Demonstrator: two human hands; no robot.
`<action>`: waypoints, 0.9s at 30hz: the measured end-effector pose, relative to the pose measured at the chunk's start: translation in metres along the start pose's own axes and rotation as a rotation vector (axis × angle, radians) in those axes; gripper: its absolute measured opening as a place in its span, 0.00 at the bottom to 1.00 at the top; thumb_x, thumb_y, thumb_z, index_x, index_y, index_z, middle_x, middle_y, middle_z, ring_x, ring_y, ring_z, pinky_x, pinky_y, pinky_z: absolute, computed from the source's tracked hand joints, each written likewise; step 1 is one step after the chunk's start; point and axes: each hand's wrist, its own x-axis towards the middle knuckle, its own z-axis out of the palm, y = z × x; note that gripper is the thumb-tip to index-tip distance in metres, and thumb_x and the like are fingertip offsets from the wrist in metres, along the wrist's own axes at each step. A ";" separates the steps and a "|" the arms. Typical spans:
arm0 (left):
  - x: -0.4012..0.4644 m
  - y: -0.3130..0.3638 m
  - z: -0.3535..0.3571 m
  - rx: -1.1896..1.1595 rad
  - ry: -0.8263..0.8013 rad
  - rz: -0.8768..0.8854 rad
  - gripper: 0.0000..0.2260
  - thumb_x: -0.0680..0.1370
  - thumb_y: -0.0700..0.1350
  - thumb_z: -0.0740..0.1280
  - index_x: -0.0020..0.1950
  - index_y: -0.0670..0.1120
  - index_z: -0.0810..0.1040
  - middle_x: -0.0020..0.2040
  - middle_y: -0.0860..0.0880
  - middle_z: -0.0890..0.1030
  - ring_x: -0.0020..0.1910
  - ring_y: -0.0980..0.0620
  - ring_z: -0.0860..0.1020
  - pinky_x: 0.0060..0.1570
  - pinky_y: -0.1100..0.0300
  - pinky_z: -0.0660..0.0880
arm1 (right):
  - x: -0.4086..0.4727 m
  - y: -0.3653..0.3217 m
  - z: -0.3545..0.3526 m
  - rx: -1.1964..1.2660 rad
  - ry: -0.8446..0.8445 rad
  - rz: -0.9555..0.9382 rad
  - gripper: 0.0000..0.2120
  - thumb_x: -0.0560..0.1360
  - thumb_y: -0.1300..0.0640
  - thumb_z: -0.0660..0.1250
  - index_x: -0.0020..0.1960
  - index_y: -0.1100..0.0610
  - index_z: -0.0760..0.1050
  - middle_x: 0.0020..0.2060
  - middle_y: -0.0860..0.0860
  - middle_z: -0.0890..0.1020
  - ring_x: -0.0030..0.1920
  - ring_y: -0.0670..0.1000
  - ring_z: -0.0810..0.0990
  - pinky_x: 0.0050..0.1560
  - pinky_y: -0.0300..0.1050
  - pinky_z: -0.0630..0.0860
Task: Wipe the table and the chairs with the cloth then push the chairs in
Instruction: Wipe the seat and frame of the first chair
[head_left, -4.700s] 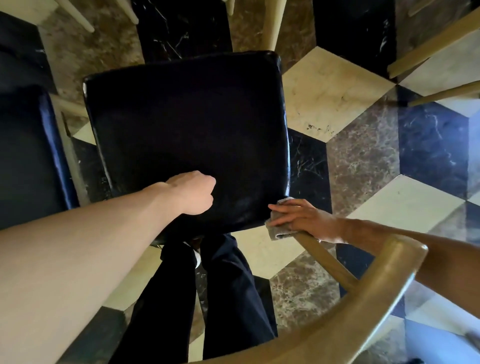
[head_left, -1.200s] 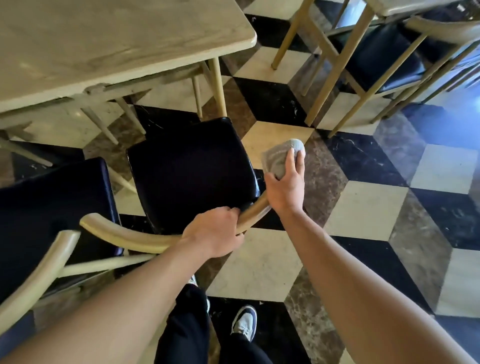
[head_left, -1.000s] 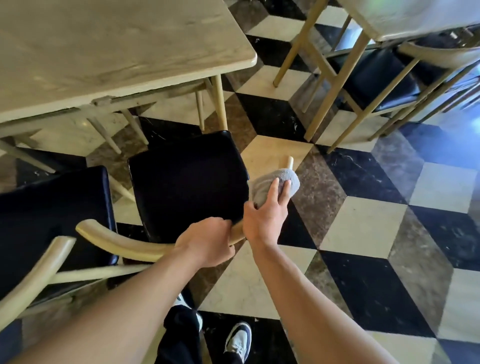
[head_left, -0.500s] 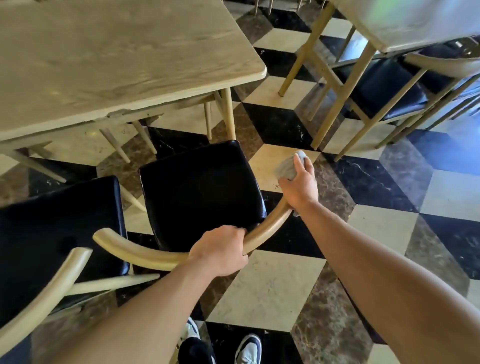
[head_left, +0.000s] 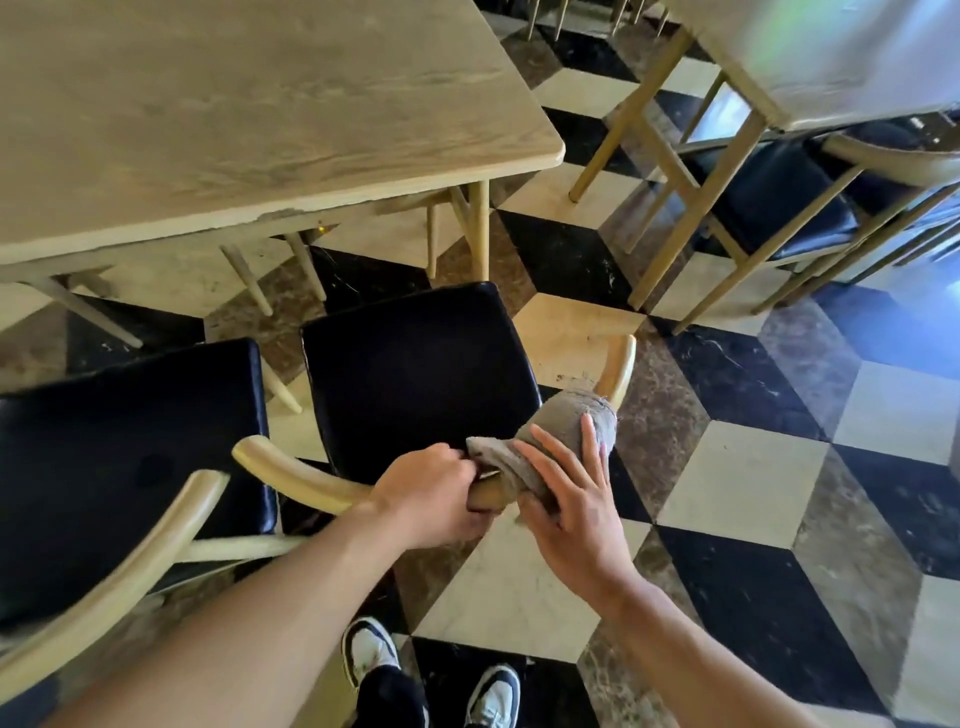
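Note:
A chair with a black padded seat and a curved pale wooden backrest stands pulled out from the wooden table. My left hand grips the middle of the backrest rail. My right hand holds a grey cloth wrapped over the right part of the rail, fingers spread across it, right beside the left hand. The rail's right tip sticks out past the cloth.
A second black-seated chair stands close on the left, its backrest near my left arm. Another table and chair stand at the upper right. Checkered marble floor lies to the right. My shoes are below.
My right hand has slid the cloth back along the backrest from its right end toward my left hand. The left hand keeps its grip on the rail.

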 end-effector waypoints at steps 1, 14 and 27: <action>-0.013 -0.017 -0.001 0.047 -0.027 -0.009 0.25 0.70 0.70 0.60 0.51 0.52 0.81 0.46 0.53 0.80 0.46 0.52 0.77 0.42 0.57 0.71 | 0.002 0.005 -0.006 -0.087 -0.044 -0.090 0.24 0.83 0.40 0.55 0.75 0.48 0.69 0.75 0.41 0.68 0.82 0.55 0.45 0.79 0.60 0.44; -0.060 -0.101 -0.025 0.381 -0.202 -0.062 0.14 0.73 0.63 0.69 0.49 0.54 0.80 0.45 0.56 0.80 0.54 0.50 0.77 0.67 0.42 0.62 | 0.045 -0.057 0.014 -0.390 -0.462 -0.476 0.31 0.79 0.36 0.60 0.77 0.49 0.64 0.63 0.44 0.79 0.59 0.50 0.78 0.61 0.49 0.76; -0.060 -0.140 -0.064 0.240 -0.387 -0.294 0.26 0.68 0.54 0.76 0.61 0.51 0.72 0.55 0.51 0.70 0.59 0.47 0.72 0.56 0.52 0.70 | 0.062 -0.105 0.050 -0.378 -0.576 -0.444 0.33 0.79 0.30 0.52 0.77 0.48 0.57 0.56 0.46 0.79 0.50 0.50 0.80 0.47 0.48 0.78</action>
